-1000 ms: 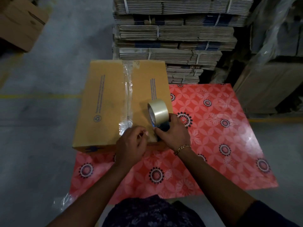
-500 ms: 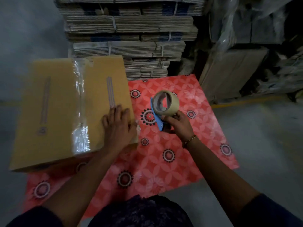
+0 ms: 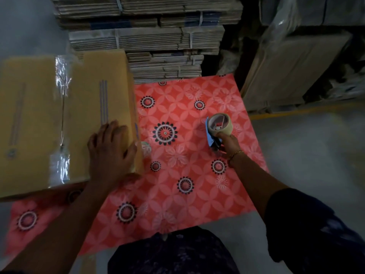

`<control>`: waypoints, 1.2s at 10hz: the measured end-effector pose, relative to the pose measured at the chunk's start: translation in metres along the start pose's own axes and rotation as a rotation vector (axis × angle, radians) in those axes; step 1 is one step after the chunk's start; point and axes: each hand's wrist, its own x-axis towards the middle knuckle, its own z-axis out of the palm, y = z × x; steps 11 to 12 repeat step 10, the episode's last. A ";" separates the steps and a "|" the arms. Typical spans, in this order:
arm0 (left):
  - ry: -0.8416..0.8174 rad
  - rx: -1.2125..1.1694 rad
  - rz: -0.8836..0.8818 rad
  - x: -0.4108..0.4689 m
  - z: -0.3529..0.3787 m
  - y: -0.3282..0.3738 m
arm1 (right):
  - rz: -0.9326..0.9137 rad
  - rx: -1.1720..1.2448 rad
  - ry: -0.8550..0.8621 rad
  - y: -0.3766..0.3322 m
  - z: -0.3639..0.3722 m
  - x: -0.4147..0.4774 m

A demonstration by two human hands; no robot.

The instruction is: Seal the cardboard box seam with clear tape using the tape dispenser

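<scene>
A tan cardboard box point(image 3: 35, 119) lies at the left on a red patterned mat point(image 3: 177, 107). A strip of clear tape point(image 3: 62, 123) runs along its centre seam and folds down over the near edge. My left hand point(image 3: 110, 149) lies flat, fingers spread, on the box's near right corner. Out to the right, my right hand point(image 3: 227, 144) grips the handle of a blue tape dispenser point(image 3: 216, 129) with its roll of clear tape, low over the mat and well away from the box.
Bundled stacks of flat cardboard point(image 3: 146, 36) rise right behind the mat. Wrapped cartons point(image 3: 292, 72) stand at the right rear behind a yellow floor line. Grey concrete floor point(image 3: 308, 147) lies to the right of the mat.
The right hand carried the dispenser off the box and down to the right over the mat. The left hand went from pinching at the tape end to pressing flat on the box's corner.
</scene>
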 end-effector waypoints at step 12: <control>-0.121 -0.001 0.011 0.000 -0.024 0.009 | -0.303 -0.566 0.067 -0.021 -0.029 -0.035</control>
